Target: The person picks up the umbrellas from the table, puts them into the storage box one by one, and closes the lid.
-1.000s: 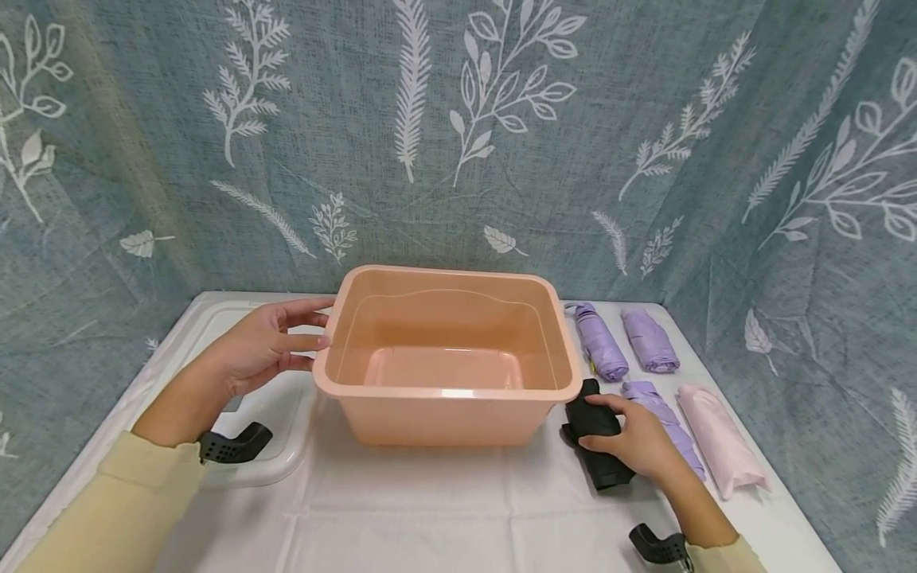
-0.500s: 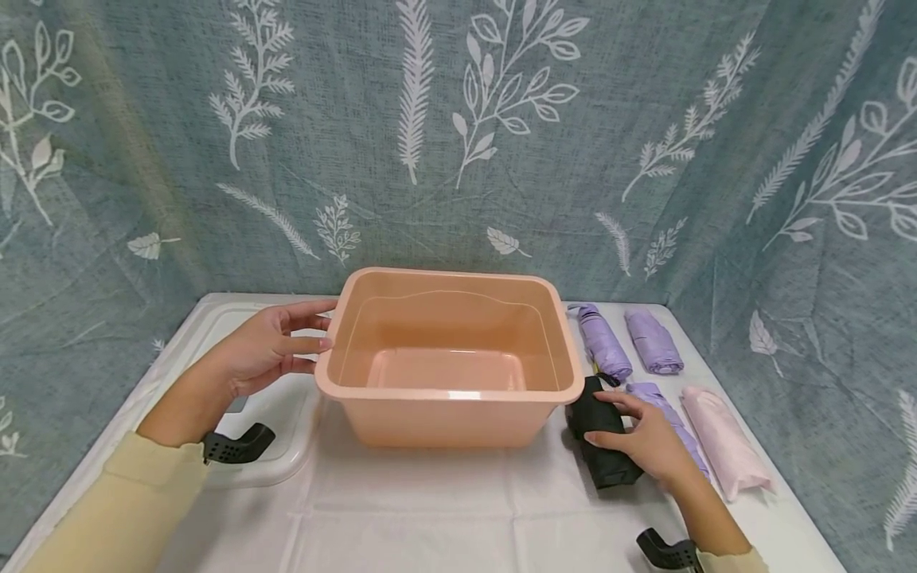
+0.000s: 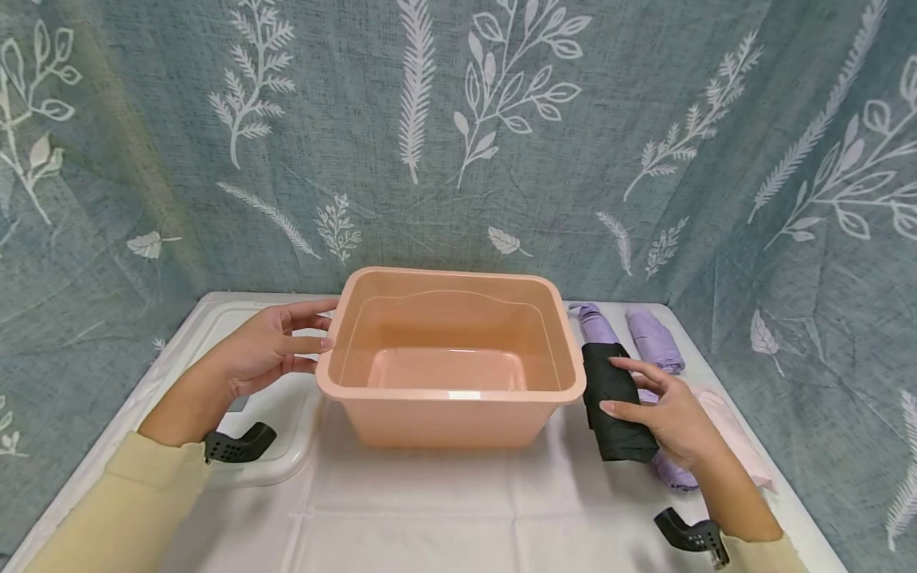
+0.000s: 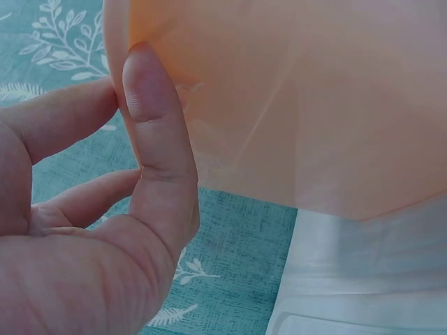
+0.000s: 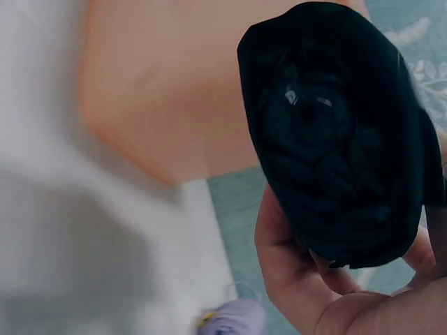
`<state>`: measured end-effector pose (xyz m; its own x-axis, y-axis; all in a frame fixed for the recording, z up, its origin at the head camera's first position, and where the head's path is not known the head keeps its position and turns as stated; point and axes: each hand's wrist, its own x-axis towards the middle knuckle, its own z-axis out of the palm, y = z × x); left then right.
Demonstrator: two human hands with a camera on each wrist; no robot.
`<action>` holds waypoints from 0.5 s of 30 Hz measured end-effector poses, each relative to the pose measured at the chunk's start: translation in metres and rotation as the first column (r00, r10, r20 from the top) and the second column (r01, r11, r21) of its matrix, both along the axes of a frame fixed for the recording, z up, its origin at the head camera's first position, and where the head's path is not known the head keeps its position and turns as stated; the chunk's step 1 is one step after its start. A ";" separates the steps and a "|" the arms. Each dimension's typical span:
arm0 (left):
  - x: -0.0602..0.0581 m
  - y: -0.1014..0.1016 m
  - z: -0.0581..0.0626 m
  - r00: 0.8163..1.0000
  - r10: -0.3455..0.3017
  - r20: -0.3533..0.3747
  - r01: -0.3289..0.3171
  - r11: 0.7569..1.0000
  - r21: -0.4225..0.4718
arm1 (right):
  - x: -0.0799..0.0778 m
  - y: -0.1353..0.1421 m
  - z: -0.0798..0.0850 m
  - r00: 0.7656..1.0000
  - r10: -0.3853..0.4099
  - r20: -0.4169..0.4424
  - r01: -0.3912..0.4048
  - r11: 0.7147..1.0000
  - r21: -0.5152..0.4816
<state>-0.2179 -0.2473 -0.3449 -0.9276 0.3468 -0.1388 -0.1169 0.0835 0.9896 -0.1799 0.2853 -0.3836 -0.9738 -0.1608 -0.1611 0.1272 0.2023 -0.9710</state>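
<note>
In the head view a peach plastic tub (image 3: 447, 418) stands in the middle of the table. My left hand (image 3: 268, 350) holds its left rim; the left wrist view shows the thumb (image 4: 157, 118) against the tub's wall (image 4: 293, 105) and fingertips at the rim. On the right, my right hand (image 3: 669, 414) grips a folded black umbrella (image 3: 616, 406) by its side, near the tub's right rim. From the right wrist view, the umbrella's gathered end (image 5: 328, 139) faces the camera, raised above the table, with fingers and thumb around it.
Folded purple umbrellas (image 3: 653, 338) lie on the right side, one partly behind the black umbrella. A pale pink folded umbrella (image 3: 727, 430) lies at the right edge, partly covered by my forearm. Left of the tub lies a white lid (image 3: 286, 434). A patterned curtain (image 3: 444, 159) encloses the back.
My right hand has lifted the black umbrella from the table and moved it slightly up and to the right. The left hand and the tub stay in place.
</note>
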 end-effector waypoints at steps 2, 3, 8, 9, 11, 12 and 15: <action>0.000 0.000 0.000 1.000 -0.005 -0.003 0.005 1.000 0.009 | -0.001 0.001 0.008 1.000 0.009 -0.010 -0.009 1.000 -0.027; 0.000 0.000 0.000 1.000 -0.007 -0.006 0.007 1.000 0.010 | -0.002 0.002 0.013 1.000 0.009 -0.017 -0.010 0.999 -0.040; 0.001 0.000 -0.001 1.000 -0.012 -0.015 0.012 1.000 0.018 | -0.009 0.006 0.032 0.999 0.015 -0.033 -0.019 0.995 -0.099; 0.001 0.000 -0.001 1.000 -0.013 -0.016 0.014 1.000 0.021 | -0.010 0.006 0.036 0.999 0.014 -0.032 -0.017 0.994 -0.106; 0.001 0.000 -0.001 1.000 -0.014 -0.016 0.015 1.000 0.023 | -0.013 0.005 0.042 0.999 0.023 -0.037 -0.027 0.994 -0.111; 0.001 0.000 -0.001 1.000 -0.015 -0.016 0.015 1.000 0.023 | -0.015 0.004 0.045 0.999 0.027 -0.040 -0.031 0.993 -0.112; 0.002 0.000 -0.002 1.000 -0.016 -0.015 0.016 1.000 0.017 | -0.019 0.000 0.054 0.998 0.042 -0.040 -0.046 0.993 -0.108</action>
<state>-0.2162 -0.2477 -0.3465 -0.9239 0.3636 -0.1188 -0.1008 0.0682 0.9926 -0.1992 0.2852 -0.3298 -0.9703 -0.2184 -0.1037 0.0835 0.0998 -0.9915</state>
